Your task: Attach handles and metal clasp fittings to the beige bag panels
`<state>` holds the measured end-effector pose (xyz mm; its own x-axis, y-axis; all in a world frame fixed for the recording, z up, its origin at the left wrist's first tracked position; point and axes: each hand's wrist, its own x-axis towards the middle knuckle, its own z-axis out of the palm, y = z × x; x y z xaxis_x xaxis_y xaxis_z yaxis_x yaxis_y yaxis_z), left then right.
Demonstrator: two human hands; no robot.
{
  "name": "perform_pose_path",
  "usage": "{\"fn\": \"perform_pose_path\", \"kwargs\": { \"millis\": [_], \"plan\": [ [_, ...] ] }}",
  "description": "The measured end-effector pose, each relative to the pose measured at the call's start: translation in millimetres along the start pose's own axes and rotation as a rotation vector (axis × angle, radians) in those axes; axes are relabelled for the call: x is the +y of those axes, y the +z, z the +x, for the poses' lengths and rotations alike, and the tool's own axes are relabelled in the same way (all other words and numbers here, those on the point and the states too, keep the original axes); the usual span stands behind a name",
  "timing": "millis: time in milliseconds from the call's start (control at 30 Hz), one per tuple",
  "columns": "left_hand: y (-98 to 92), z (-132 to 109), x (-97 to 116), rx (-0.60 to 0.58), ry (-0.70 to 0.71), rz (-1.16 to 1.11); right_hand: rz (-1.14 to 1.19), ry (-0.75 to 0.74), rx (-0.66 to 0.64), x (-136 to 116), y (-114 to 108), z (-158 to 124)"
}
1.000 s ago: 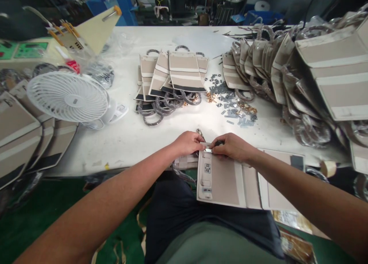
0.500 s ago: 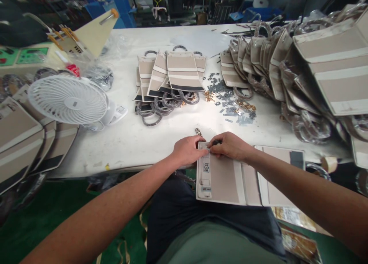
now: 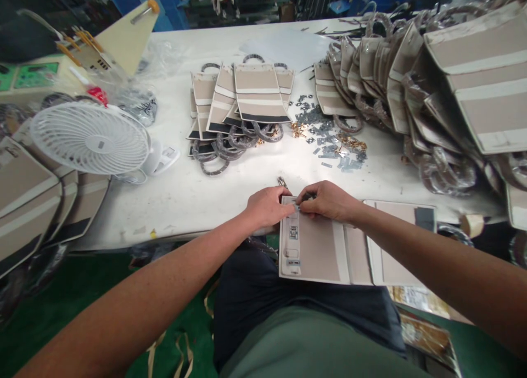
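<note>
Clamping the beige panel [image 3: 323, 251] in left grip [image 3: 267, 206], pinching right grip [image 3: 327, 200] together at the apparently unfinished far fitting [image 3: 297, 208], with middle plate [image 3: 293, 233] and near plate [image 3: 293, 262] seated.

The 2 forearms [image 3: 164, 271] converge. The left hand [image 3: 267, 206] extends its thumb toward the right hand [image 3: 327, 202], whose fingers curl.

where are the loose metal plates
In the head view, the loose metal plates lie right of centre, beyond the right hand, beside gold-coloured pieces.
</note>
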<state>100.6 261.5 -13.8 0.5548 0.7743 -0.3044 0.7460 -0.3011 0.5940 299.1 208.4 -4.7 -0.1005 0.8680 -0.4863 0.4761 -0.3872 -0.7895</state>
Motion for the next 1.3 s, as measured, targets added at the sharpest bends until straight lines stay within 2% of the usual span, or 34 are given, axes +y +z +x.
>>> {"fn": "perform_pose_path", "kwargs": {
  "millis": [167, 433, 633, 767, 1033, 1200, 1300],
  "plan": [
    [-1.1, 5, 0, -0.015, 0.004, 0.010, -0.047, 0.006, 0.019, -1, 2, 2],
    [-0.5, 12, -9, -0.046, 0.062, -0.012, 0.015, 0.025, -0.020, 1, 0, 4],
    [-2.0, 14, -11, -0.060, 0.078, -0.041, -0.146, 0.048, 0.015, -5, 1, 3],
    [-3.6, 11, -12, -0.065, 0.047, -0.069, -0.210, 0.055, -0.008, -8, 0, 3],
    [-4.3, 4, -5, -0.039, 0.018, -0.005, -0.121, 0.054, -0.006, -4, 0, 2],
    [-2.8, 2, -6, -0.026, 0.030, 0.001, -0.087, 0.037, -0.082, -2, -3, 1],
    [-2.8, 4, -8, -0.039, 0.031, -0.011, -0.055, 0.038, -0.066, -1, -2, 2]
  ]
}}
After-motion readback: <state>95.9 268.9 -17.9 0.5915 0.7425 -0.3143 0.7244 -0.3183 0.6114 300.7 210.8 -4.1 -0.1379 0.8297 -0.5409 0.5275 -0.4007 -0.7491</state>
